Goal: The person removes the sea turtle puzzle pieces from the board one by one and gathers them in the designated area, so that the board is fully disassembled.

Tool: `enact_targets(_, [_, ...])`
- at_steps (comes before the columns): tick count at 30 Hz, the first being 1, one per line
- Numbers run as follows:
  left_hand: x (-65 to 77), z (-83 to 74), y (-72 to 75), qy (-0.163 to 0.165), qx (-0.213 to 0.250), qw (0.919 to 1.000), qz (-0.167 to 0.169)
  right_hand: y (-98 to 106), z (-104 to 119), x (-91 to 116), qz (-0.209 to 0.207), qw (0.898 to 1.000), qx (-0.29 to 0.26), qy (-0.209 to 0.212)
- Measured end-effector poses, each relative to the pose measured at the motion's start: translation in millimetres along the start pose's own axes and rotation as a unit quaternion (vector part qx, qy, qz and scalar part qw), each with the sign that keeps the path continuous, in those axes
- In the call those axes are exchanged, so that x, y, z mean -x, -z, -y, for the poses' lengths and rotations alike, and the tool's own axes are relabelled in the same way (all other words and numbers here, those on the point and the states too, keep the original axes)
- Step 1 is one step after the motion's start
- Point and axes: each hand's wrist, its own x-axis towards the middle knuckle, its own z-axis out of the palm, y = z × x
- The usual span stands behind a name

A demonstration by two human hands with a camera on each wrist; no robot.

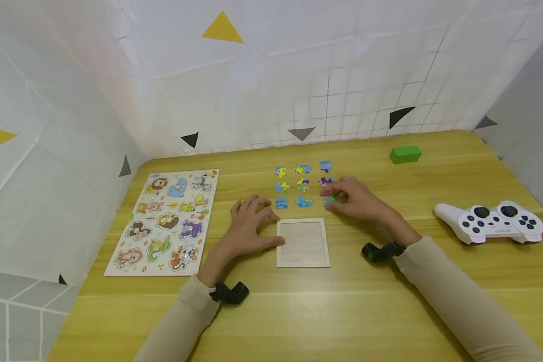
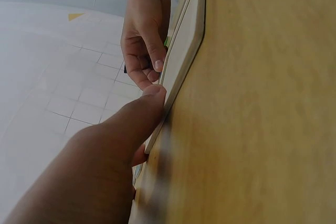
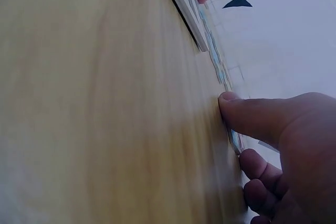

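Note:
In the head view, a small square wooden puzzle frame (image 1: 304,264) lies flat on the table. My left hand (image 1: 249,229) is at its left side, thumb touching the rim and index finger by the far left corner. Behind the frame, several jigsaw pieces (image 1: 304,201) in blue, yellow, green and purple are laid out in rows. My right hand (image 1: 355,198) pinches the nearest right puzzle piece (image 1: 332,199) between thumb and fingers, at table level. In the right wrist view, the thumb (image 3: 252,114) covers part of that piece.
An animal puzzle board (image 1: 163,221) lies to the left. Over on the right rests a white game controller (image 1: 493,223), with a green block (image 1: 405,154) farther back. A white patterned sheet (image 1: 262,100) rises behind the wooden table (image 1: 298,317).

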Motion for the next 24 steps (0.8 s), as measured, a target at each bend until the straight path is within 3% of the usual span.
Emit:
enact_targets(16, [-3.4, 4.7, -6.1, -0.005, 0.000, 1.0000, -0.002, -2.3, -4.8, 2.2, -0.005, 1.000, 0.000, -0.001])
enact_targets(21, [-3.4, 5.1, -6.9, -0.005, 0.004, 1.0000, 0.002, -2.3, -6.6, 3.3, -0.014, 1.000, -0.025, 0.008])
enact_targets(24, [-2.5, 7.0, -5.2, -0.003, 0.031, 0.9995, 0.010, -2.5, -7.4, 6.5, -0.028, 0.998, -0.050, -0.005])
